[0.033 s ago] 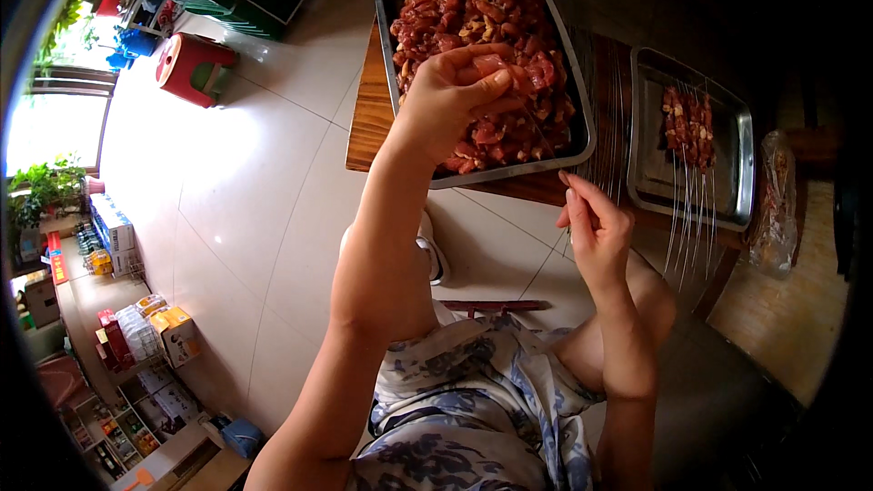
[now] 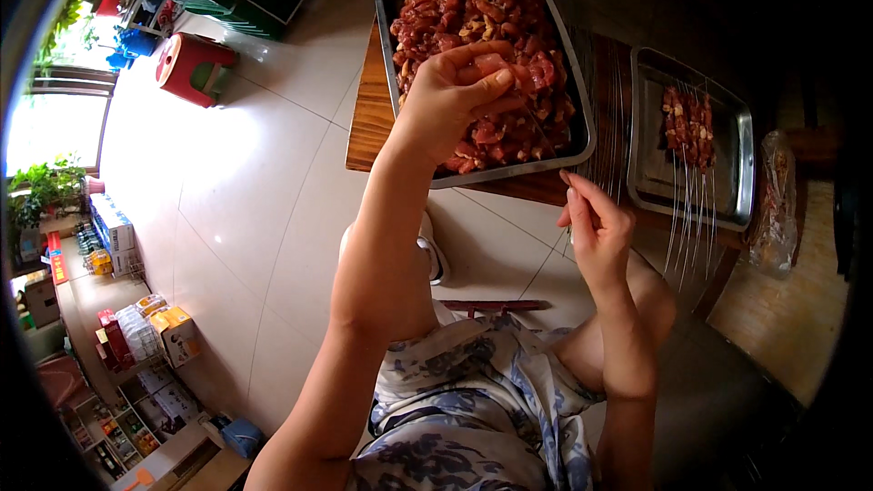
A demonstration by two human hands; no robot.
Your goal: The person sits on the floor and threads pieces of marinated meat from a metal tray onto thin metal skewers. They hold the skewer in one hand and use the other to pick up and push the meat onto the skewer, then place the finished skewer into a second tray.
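My left hand [image 2: 455, 95] is over a deep metal tray [image 2: 587, 141] heaped with raw, reddish cut meat [image 2: 473, 14]. Its thumb and fingers are closed on a piece of meat [image 2: 536, 73]. Lower and to the right, my right hand [image 2: 596, 229] pinches the end of a thin metal skewer [image 2: 547, 141]. The faint skewer slants up from there toward the meat in my left fingers; its tip is hidden. Further right, a shallower metal tray [image 2: 647, 186] holds several meat-loaded skewers [image 2: 688, 127], their bare ends hanging over the near rim.
Bare skewers [image 2: 611, 109] lie between the trays on a wooden bench [image 2: 366, 132]. A clear plastic bag [image 2: 776, 209] sits right of the shallow tray. On the tiled floor at left stands a red stool [image 2: 193, 71]. Shelves with boxes [image 2: 173, 335] line the lower left.
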